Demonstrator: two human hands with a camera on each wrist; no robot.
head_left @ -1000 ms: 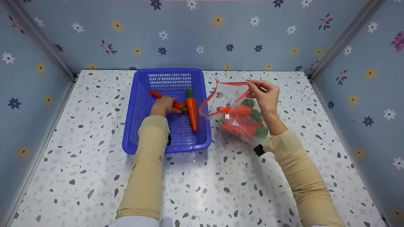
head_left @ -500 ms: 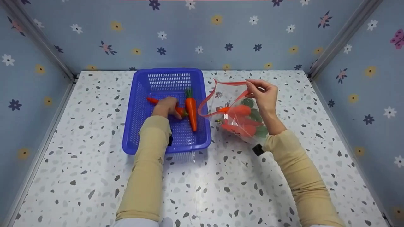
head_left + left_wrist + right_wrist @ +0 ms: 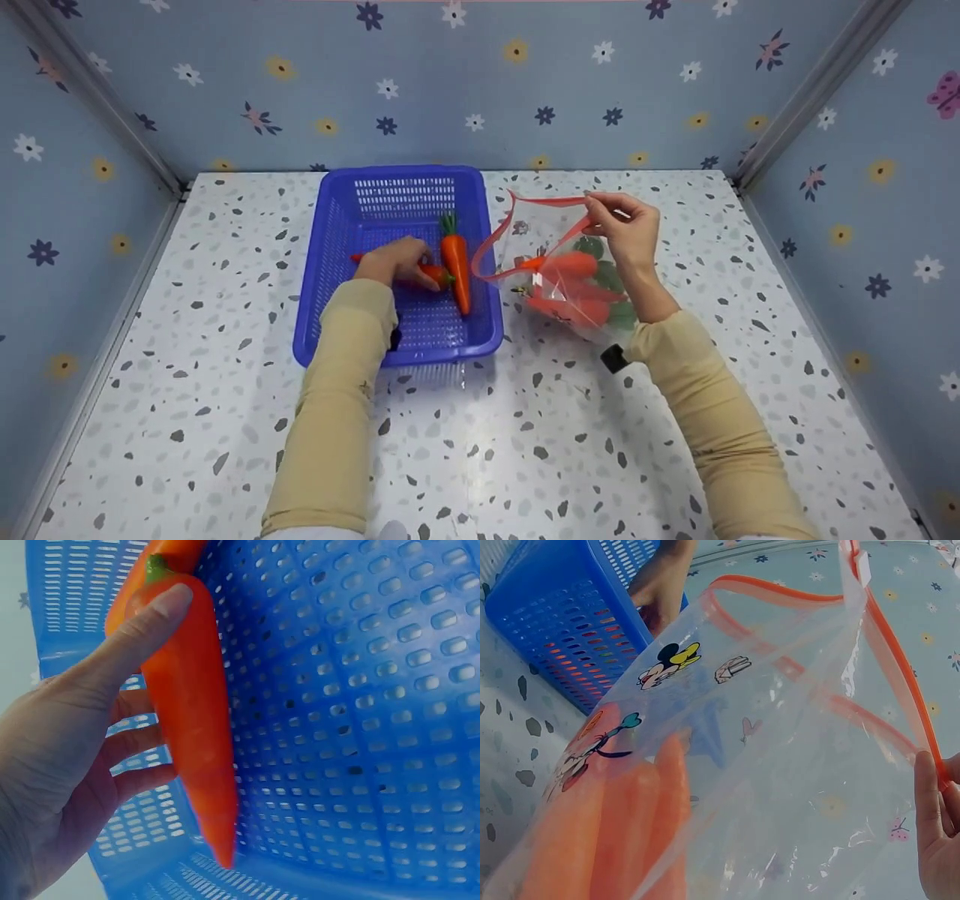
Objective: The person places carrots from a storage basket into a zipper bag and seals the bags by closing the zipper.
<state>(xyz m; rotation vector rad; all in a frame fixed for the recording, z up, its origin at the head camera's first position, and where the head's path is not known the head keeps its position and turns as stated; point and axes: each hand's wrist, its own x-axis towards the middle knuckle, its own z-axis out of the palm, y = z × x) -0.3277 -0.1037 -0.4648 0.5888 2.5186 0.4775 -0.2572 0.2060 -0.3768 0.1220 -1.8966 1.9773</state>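
Inside the blue basket (image 3: 304, 315), my left hand (image 3: 397, 259) grips a long red pepper (image 3: 191, 682), its thumb near the green stem and its fingers behind. The pepper lies across the basket, and its stem end meets an orange carrot (image 3: 456, 262) with a green top. Just right of the basket, my right hand (image 3: 628, 225) pinches the orange rim of a clear zip bag (image 3: 780, 742), whose mouth gapes toward the basket. Several orange and red vegetables (image 3: 574, 266) with green parts are in the bag; its plastic blurs their kinds.
A white speckled table (image 3: 480, 450) bears the basket and the bag. Blue flowered panels (image 3: 480, 90) enclose it at the back and on both sides. The basket's raised walls surround the pepper and the carrot.
My left hand has shifted the pepper a little nearer to me, and its grip on it has closed. My right hand and the bag stay nearly still.
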